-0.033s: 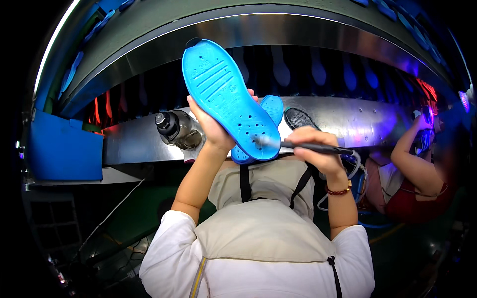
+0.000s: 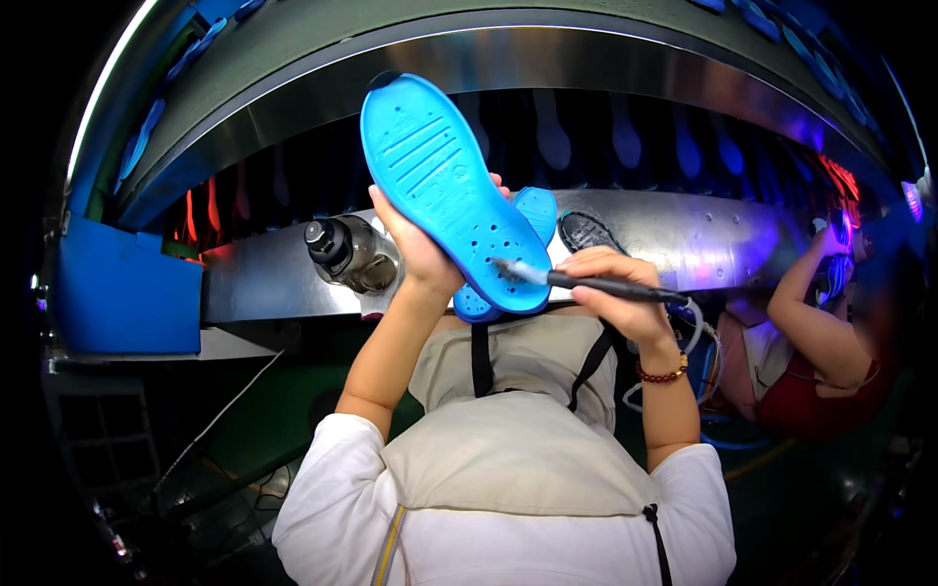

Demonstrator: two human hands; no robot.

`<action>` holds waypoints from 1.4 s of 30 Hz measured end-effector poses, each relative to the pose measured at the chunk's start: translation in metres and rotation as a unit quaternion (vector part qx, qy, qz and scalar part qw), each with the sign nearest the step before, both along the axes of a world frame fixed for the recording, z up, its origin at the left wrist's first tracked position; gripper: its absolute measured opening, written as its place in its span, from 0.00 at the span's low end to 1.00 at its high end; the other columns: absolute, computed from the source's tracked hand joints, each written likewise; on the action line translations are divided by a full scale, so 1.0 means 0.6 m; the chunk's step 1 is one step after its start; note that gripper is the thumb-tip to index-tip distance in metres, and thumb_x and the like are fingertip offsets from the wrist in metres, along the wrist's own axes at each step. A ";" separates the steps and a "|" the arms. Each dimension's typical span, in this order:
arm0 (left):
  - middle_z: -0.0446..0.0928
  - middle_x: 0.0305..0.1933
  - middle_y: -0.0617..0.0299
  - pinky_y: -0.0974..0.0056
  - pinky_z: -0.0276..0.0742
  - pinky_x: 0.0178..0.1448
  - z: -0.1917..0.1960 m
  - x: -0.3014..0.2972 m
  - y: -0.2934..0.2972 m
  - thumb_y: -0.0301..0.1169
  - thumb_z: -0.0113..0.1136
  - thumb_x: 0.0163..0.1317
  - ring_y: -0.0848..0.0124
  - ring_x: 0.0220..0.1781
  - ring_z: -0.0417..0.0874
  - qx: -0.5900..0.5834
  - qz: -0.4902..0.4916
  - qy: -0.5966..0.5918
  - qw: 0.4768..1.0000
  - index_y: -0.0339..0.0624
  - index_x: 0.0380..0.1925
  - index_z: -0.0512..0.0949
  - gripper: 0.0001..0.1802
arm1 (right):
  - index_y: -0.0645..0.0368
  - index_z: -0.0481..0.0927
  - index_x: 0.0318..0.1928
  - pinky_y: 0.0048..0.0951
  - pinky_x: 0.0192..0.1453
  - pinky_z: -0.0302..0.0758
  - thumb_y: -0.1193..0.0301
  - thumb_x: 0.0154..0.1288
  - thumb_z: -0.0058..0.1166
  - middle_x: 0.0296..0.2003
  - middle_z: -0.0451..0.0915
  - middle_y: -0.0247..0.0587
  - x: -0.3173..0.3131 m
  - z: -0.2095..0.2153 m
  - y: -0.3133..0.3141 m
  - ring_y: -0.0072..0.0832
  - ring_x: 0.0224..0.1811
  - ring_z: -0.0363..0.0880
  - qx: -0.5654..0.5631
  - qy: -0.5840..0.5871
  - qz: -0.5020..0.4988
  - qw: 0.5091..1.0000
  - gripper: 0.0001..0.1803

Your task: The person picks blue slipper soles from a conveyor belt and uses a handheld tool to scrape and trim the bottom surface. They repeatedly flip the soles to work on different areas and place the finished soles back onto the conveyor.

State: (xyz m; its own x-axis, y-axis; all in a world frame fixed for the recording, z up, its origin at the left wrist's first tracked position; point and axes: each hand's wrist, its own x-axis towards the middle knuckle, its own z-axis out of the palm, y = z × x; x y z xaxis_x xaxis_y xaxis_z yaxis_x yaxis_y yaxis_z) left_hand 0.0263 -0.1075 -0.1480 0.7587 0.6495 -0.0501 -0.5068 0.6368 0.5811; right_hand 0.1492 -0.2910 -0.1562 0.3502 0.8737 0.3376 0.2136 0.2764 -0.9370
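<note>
My left hand [image 2: 427,249] grips a bright blue shoe sole [image 2: 415,146] from beneath, its fingers showing at both edges. The sole is tilted, toe end up to the left, with its ridged and holed face toward me. Closed around the black handle of a brush [image 2: 611,286] is my right hand [image 2: 625,298]. Its pale bristles touch the sole's heel part near the small holes. A pale tube shows by the handle's rear end. Behind and below this sole lies another blue sole [image 2: 535,210], partly hidden.
On the metal ledge [image 2: 684,234] stand a dark-capped bottle [image 2: 354,256], left of my hand, and a dark shoe upper [image 2: 589,234], right of the soles. Above runs a conveyor edge [image 2: 547,59] carrying blue soles. A co-worker's arm [image 2: 806,298] reaches in at right.
The brush tip has shifted slightly left and up across the sole's heel part, and its bristles look less blurred. The held sole has moved only a little.
</note>
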 end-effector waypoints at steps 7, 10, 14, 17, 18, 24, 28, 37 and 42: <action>0.72 0.49 0.40 0.50 0.74 0.52 0.016 -0.004 0.017 0.74 0.17 0.51 0.52 0.47 0.77 0.037 -0.087 -0.074 0.993 0.33 0.59 0.60 0.55 | 0.67 0.80 0.36 0.30 0.50 0.73 0.84 0.48 0.58 0.39 0.80 0.48 0.007 -0.014 0.000 0.33 0.45 0.77 0.051 0.163 0.120 0.978 0.11; 0.66 0.57 0.40 0.48 0.71 0.56 0.025 0.005 0.003 0.72 0.22 0.54 0.51 0.53 0.74 0.023 -0.103 -0.070 0.992 0.34 0.62 0.54 0.53 | 0.68 0.77 0.38 0.25 0.49 0.74 0.81 0.54 0.55 0.41 0.79 0.51 -0.013 -0.027 0.008 0.30 0.44 0.78 0.045 0.345 0.067 0.935 0.09; 0.66 0.58 0.45 0.52 0.70 0.58 -0.014 -0.010 -0.048 0.58 0.33 0.62 0.54 0.55 0.73 0.043 -0.170 -0.091 0.980 0.36 0.62 0.56 0.39 | 0.68 0.78 0.39 0.28 0.51 0.74 0.80 0.53 0.57 0.41 0.79 0.51 -0.041 -0.005 0.009 0.33 0.46 0.78 0.020 0.302 0.033 0.952 0.11; 0.70 0.55 0.47 0.57 0.73 0.57 -0.028 -0.026 -0.015 0.46 0.40 0.64 0.59 0.53 0.76 -0.009 -0.249 -0.043 0.968 0.37 0.60 0.60 0.30 | 0.67 0.80 0.38 0.27 0.50 0.74 0.81 0.49 0.60 0.39 0.81 0.50 -0.029 0.031 -0.009 0.33 0.44 0.80 -0.038 0.057 0.103 0.992 0.13; 0.71 0.54 0.47 0.58 0.73 0.56 -0.029 -0.032 -0.010 0.45 0.43 0.63 0.60 0.52 0.77 0.009 -0.259 -0.027 0.966 0.36 0.60 0.60 0.30 | 0.66 0.80 0.38 0.28 0.49 0.75 0.81 0.48 0.61 0.39 0.81 0.50 -0.013 0.038 -0.014 0.33 0.43 0.81 -0.025 0.015 0.173 0.985 0.13; 0.72 0.53 0.47 0.62 0.72 0.55 0.004 -0.031 0.003 0.43 0.52 0.58 0.63 0.50 0.77 0.101 -0.391 0.116 0.907 0.32 0.58 0.63 0.32 | 0.65 0.80 0.38 0.28 0.48 0.77 0.80 0.51 0.59 0.38 0.81 0.46 -0.005 0.040 -0.001 0.33 0.42 0.81 0.008 -0.088 0.190 0.978 0.11; 0.71 0.53 0.47 0.63 0.72 0.54 0.015 -0.034 0.006 0.42 0.52 0.57 0.64 0.51 0.76 0.080 -0.443 0.204 0.870 0.32 0.58 0.62 0.33 | 0.64 0.81 0.37 0.28 0.49 0.76 0.82 0.46 0.62 0.38 0.82 0.47 0.004 0.071 -0.012 0.34 0.42 0.82 -0.011 -0.151 0.303 0.941 0.14; 0.71 0.54 0.48 0.63 0.71 0.56 0.014 -0.045 0.016 0.44 0.56 0.54 0.63 0.52 0.75 0.099 -0.466 0.289 0.831 0.33 0.57 0.65 0.35 | 0.64 0.80 0.38 0.30 0.47 0.77 0.83 0.50 0.58 0.39 0.81 0.47 0.027 0.090 -0.027 0.36 0.43 0.81 -0.053 -0.187 0.265 0.944 0.12; 0.72 0.51 0.45 0.61 0.74 0.52 0.015 -0.056 0.029 0.48 0.56 0.54 0.62 0.47 0.78 0.101 -0.436 0.249 0.859 0.32 0.55 0.67 0.35 | 0.65 0.80 0.37 0.30 0.47 0.77 0.83 0.47 0.61 0.38 0.81 0.47 0.028 0.054 -0.023 0.36 0.43 0.81 -0.019 -0.183 0.165 0.969 0.12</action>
State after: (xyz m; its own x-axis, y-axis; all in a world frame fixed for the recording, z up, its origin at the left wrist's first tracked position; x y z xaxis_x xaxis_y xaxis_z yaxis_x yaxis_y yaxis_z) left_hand -0.0074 -0.0899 -0.1388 0.8779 -0.1219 -0.4631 0.4559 0.5090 0.7301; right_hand 0.1660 -0.3049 -0.1238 -0.0873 0.9317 0.3526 0.4400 0.3536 -0.8254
